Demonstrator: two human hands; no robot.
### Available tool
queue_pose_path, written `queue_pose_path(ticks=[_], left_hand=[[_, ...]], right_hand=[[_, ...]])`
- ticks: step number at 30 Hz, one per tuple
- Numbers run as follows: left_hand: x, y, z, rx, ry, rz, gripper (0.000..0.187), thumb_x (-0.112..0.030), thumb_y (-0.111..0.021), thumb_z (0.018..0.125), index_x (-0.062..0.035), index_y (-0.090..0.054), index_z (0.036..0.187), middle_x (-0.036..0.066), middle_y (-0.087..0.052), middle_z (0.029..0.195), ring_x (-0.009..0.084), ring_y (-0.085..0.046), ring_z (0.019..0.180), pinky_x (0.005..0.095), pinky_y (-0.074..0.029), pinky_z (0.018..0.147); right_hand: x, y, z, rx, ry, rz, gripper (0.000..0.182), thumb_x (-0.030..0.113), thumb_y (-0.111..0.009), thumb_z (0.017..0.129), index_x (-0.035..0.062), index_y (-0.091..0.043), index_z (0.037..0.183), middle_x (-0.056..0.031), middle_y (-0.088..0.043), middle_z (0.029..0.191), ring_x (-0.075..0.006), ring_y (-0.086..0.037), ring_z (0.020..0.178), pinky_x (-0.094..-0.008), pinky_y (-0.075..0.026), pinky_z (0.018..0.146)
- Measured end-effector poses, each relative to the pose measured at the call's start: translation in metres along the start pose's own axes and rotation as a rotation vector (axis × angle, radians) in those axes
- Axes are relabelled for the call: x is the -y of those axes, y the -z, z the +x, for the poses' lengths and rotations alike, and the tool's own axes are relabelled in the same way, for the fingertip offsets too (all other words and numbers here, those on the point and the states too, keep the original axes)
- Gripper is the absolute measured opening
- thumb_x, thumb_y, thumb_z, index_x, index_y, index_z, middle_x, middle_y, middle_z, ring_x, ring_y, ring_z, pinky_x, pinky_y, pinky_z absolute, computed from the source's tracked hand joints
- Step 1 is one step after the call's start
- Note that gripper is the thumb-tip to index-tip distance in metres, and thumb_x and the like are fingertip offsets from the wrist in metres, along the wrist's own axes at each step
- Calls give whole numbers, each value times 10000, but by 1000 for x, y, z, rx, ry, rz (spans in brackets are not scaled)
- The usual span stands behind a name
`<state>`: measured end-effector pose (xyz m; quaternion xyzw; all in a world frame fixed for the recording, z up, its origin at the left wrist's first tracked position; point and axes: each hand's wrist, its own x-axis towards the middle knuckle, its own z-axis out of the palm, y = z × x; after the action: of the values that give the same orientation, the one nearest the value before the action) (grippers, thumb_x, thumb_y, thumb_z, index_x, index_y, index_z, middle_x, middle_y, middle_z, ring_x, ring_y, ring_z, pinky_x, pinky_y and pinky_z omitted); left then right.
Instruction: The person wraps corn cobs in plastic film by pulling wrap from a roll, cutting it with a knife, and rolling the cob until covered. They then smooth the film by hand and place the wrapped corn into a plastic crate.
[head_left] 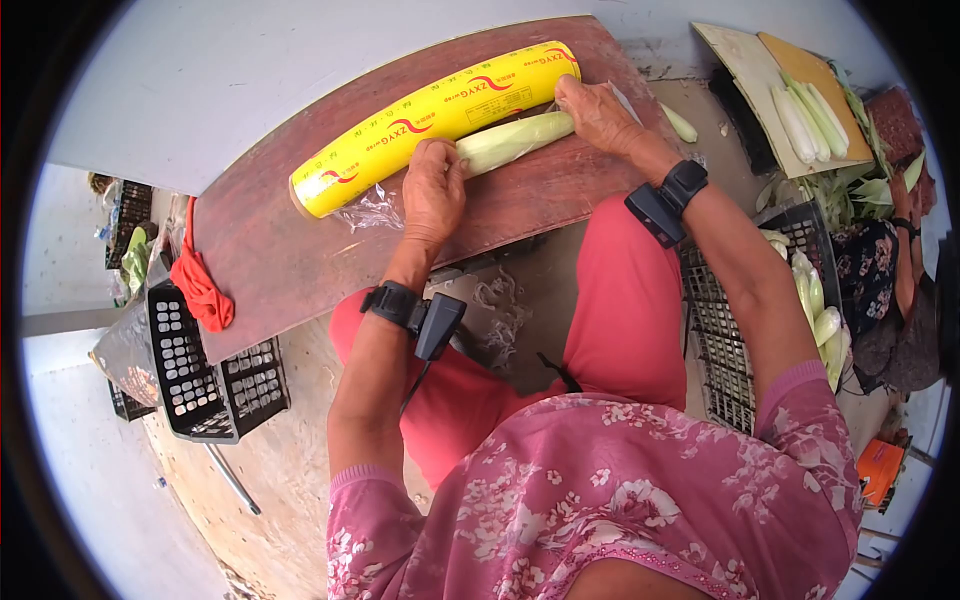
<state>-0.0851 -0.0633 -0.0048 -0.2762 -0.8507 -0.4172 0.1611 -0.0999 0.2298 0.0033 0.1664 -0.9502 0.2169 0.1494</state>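
Observation:
A long yellow roll of cling film (440,112) with red lettering lies across the reddish-brown board. Along its near side rests a pale green vegetable stalk (515,143), with clear film over it. My left hand (436,188) is closed at the stalk's left end, its fingers curled against the film beside the roll. At the other end, my right hand (600,115) pinches the film near the roll's right end. Both sets of fingertips are partly hidden. Loose crumpled film (372,210) lies left of my left hand.
The wooden board (290,255) spans in front of my knees. A red cloth (202,285) hangs at its left edge above a black crate (185,350). To the right, another crate (725,345) holds pale vegetables; more stalks (808,122) lie on a board near another person's arm (903,250).

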Motion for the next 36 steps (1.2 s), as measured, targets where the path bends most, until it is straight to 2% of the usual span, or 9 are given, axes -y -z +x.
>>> queue_pose_path(ticks=[3,6,12,24,27,33,36], left_hand=[[-1,-1,1,-3,80,-33,133,-52,-639,831,-41,-517,882,162,-575,933,390,-565,874,446,-457,769],[1,-3,0,-17,93,-17,128,-49,-627,838,-38,-511,889,175,-563,905,401,-559,851,456,-451,752],[0,-7,0,-68,86,-2,129,-39,-619,835,-24,-495,867,190,-554,869,406,-549,825,467,-441,729],[-1,-9,3,-76,55,57,93,-25,-597,816,-14,-508,841,208,-563,819,407,-552,810,474,-447,729],[-2,-9,2,-67,64,72,79,-45,-596,820,-24,-522,841,205,-574,809,406,-558,809,479,-452,728],[-2,-4,1,-42,50,83,68,-77,-598,828,-45,-548,862,186,-600,818,394,-576,836,482,-464,732],[-5,-5,1,-56,43,74,69,-75,-603,828,-42,-556,865,179,-621,827,384,-593,835,464,-477,735]], right_hand=[[0,-1,1,6,-46,25,98,101,-484,944,22,-432,970,-214,-620,855,-447,-594,821,-467,-469,686],[0,-3,2,-32,-43,19,104,118,-469,917,38,-465,982,-236,-636,857,-451,-605,837,-519,-450,711],[4,0,-2,-65,-144,130,120,106,-506,909,9,-479,975,-267,-619,882,-467,-594,863,-505,-464,711],[1,-9,1,-111,-43,106,131,53,-541,864,23,-443,944,-267,-593,844,-491,-563,830,-511,-450,683],[0,-8,-2,-112,-30,79,104,55,-525,866,32,-468,950,-229,-600,831,-435,-593,803,-457,-467,687],[11,-13,0,-104,-221,-133,107,86,-563,845,65,-511,936,-153,-639,801,-397,-617,819,-451,-456,703],[20,-14,2,-89,-370,-115,144,125,-631,824,84,-561,943,-166,-680,888,-389,-640,870,-491,-416,814]])
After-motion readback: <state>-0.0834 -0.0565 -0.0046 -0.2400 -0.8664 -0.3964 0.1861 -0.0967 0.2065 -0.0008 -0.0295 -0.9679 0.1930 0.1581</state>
